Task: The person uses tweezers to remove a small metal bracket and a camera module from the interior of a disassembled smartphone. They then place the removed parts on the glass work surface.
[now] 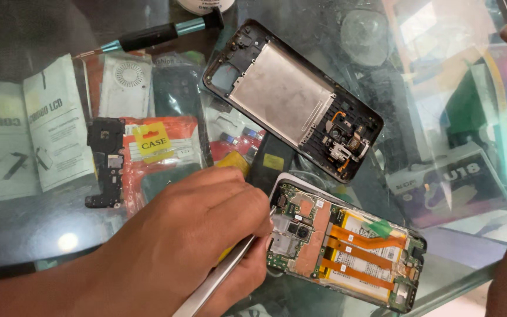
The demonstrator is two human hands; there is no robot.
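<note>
The left hand (206, 226) gripped slim metal tweezers (218, 282), tips touching the opened phone with orange ribbon cables (347, 243) on the glass bench (42, 235). Above the phone lay its detached grey back frame (291, 97). The right hand could not be seen.

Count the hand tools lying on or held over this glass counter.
2: a screwdriver lying at the top left, and metal tweezers in the left hand at the opened phone. Others may be hidden.
</note>
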